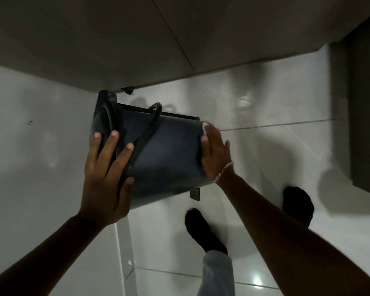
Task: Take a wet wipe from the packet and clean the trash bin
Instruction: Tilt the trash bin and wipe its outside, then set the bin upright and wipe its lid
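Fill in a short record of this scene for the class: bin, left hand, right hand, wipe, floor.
bin: dark bin, tipped on its side, held above the floor
left hand: left hand spread over the lid end
right hand: right hand pressed flat on the base end, bracelet at the wrist
wipe: possibly a pale scrap under the right fingers; too unclear to say
floor: glossy white tiles; two feet in dark socks

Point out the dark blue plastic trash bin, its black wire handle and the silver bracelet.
dark blue plastic trash bin (169, 159), head view, side wall
black wire handle (156, 116), head view, upper curve
silver bracelet (222, 170), head view, chain at wrist
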